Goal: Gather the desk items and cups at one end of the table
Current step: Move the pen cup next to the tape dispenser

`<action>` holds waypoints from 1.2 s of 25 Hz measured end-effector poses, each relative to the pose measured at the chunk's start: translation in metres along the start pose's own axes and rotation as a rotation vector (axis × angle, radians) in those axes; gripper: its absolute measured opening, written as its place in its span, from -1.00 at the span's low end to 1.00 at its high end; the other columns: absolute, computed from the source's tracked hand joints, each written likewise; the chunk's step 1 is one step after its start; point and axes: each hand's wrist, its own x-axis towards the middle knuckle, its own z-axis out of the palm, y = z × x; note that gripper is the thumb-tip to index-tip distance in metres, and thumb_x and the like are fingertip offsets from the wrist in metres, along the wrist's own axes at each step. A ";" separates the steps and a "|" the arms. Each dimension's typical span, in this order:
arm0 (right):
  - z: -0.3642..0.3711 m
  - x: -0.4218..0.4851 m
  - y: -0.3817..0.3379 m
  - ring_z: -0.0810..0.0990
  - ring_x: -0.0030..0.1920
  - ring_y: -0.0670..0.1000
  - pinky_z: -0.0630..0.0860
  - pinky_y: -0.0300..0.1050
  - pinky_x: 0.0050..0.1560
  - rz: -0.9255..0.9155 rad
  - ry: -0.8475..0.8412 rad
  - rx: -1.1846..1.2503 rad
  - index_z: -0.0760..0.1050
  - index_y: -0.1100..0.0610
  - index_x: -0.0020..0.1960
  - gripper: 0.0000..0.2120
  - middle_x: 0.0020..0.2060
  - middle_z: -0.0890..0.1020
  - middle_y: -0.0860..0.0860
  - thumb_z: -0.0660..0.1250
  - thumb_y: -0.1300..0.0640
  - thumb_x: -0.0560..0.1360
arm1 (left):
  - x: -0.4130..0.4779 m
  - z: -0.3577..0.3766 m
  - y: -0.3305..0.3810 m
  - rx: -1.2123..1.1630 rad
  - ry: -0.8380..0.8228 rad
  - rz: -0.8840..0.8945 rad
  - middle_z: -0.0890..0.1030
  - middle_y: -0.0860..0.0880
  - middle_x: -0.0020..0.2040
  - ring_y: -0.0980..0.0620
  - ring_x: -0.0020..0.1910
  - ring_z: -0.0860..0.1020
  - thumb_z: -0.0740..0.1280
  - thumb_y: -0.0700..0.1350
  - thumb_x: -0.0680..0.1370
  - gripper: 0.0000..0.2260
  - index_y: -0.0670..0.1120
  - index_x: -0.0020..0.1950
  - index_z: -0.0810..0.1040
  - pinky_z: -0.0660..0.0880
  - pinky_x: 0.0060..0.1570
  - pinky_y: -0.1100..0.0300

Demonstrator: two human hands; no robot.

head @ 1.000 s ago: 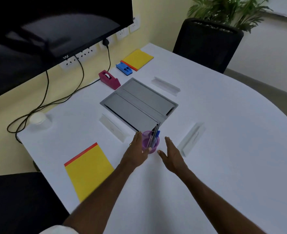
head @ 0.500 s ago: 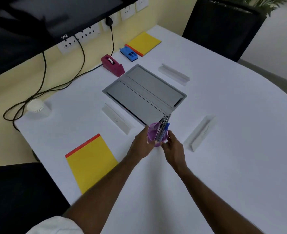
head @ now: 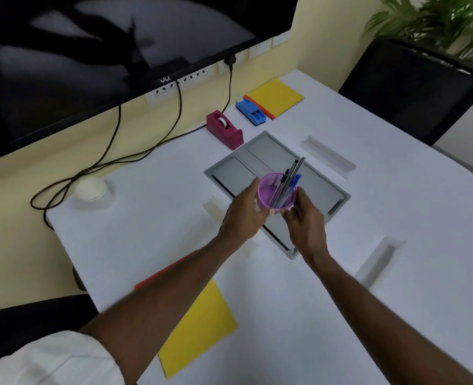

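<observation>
White and broad, the worktop (head: 341, 273) is set against a yellow wall below a dark screen (head: 90, 51). Above its middle, over the grey hatch (head: 321, 190), the purple pen cup (head: 270, 193) is held raised between both hands. The left hand (head: 245, 215) is wrapped on its left wall and the right hand (head: 303, 218) is pressed to its right wall and base, so each grip is closed on the cup.

A spill is judged the chief risk. The pens (head: 288, 182) lean out toward the far right, and a tilt or a quick swing during carrying could tip them onto the hatch or the worktop. The thin cup wall could also be squeezed out of shape by too firm a hold. A knock against the tape dispenser (head: 224, 129) is possible if the cup is carried toward the far end.

Counted: one pen cup; about four pens, though the exact number cannot be told; two yellow pads, the near pad (head: 199, 329) and the far pad (head: 275, 97); one blue holder (head: 250, 111); one tape dispenser; one white paper cup stack (head: 90, 188), whose number of cups cannot be told; four clear name stands seen or partly seen, the clearest being the far stand (head: 328, 157) and the right stand (head: 378, 262).
</observation>
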 end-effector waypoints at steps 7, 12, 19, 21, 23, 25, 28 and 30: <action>0.092 0.116 -0.065 0.59 0.23 0.05 0.55 -0.02 0.29 -0.100 -0.111 0.025 0.41 0.19 0.39 -0.63 0.23 0.61 0.09 0.28 0.28 0.59 | 0.091 -0.089 -0.079 0.006 0.098 -0.053 0.54 -0.11 0.36 -0.03 0.32 0.53 0.51 -0.04 0.45 -0.34 -0.15 0.47 0.34 0.51 0.12 0.27; 0.162 0.188 -0.079 0.59 0.25 0.05 0.57 0.04 0.28 -0.080 -0.187 0.059 0.42 0.20 0.39 -0.58 0.26 0.60 0.09 0.29 0.37 0.55 | 0.142 -0.118 -0.140 0.037 0.158 -0.089 0.48 -0.12 0.43 -0.07 0.37 0.50 0.49 -0.01 0.47 -0.26 -0.16 0.54 0.22 0.53 0.26 0.10; 0.212 0.265 -0.064 0.58 0.21 0.00 0.60 -0.15 0.10 0.001 -0.241 0.039 0.48 0.17 0.35 -0.57 0.19 0.61 0.07 0.34 0.37 0.50 | 0.202 -0.117 -0.190 0.094 0.195 -0.162 0.49 -0.13 0.40 -0.06 0.34 0.50 0.49 -0.08 0.49 -0.35 -0.19 0.47 0.26 0.55 0.22 0.11; 0.217 0.280 -0.059 0.59 0.20 -0.02 0.61 -0.12 0.15 -0.018 -0.264 0.020 0.47 0.13 0.37 -0.54 0.19 0.61 0.04 0.37 0.33 0.49 | 0.212 -0.115 -0.198 0.122 0.200 -0.153 0.48 -0.14 0.40 -0.07 0.35 0.49 0.46 -0.04 0.51 -0.37 -0.20 0.48 0.27 0.54 0.23 0.12; 0.219 0.287 -0.057 0.58 0.24 -0.03 0.58 -0.05 0.25 -0.035 -0.286 0.023 0.44 0.11 0.41 -0.52 0.22 0.60 0.02 0.39 0.28 0.50 | 0.215 -0.115 -0.205 0.190 0.176 -0.136 0.44 -0.16 0.44 -0.11 0.40 0.45 0.37 0.02 0.57 -0.34 -0.23 0.54 0.18 0.49 0.26 0.11; 0.218 0.286 -0.055 0.55 0.29 -0.01 0.55 0.00 0.31 -0.046 -0.301 0.025 0.38 0.11 0.45 -0.48 0.27 0.58 0.02 0.38 0.27 0.52 | 0.213 -0.117 -0.210 0.271 0.098 -0.130 0.38 -0.18 0.50 -0.15 0.44 0.41 0.26 0.07 0.63 -0.28 -0.21 0.60 -0.03 0.44 0.33 0.04; 0.212 0.273 -0.055 0.50 0.38 -0.01 0.52 -0.02 0.35 -0.140 -0.299 -0.054 0.24 0.10 0.53 -0.42 0.39 0.50 0.04 0.31 0.32 0.56 | 0.202 -0.119 -0.214 0.255 0.059 -0.186 0.22 -0.18 0.58 -0.20 0.50 0.32 0.17 0.12 0.65 -0.25 -0.15 0.61 -0.23 0.34 0.44 -0.11; 0.204 0.255 -0.056 0.44 0.44 0.00 0.45 -0.01 0.39 -0.225 -0.274 -0.116 0.16 0.10 0.56 -0.39 0.47 0.42 0.04 0.27 0.33 0.58 | 0.186 -0.117 -0.216 0.235 0.064 -0.221 0.04 -0.15 0.63 -0.16 0.59 0.12 0.12 0.15 0.66 -0.27 -0.12 0.61 -0.23 0.14 0.54 -0.14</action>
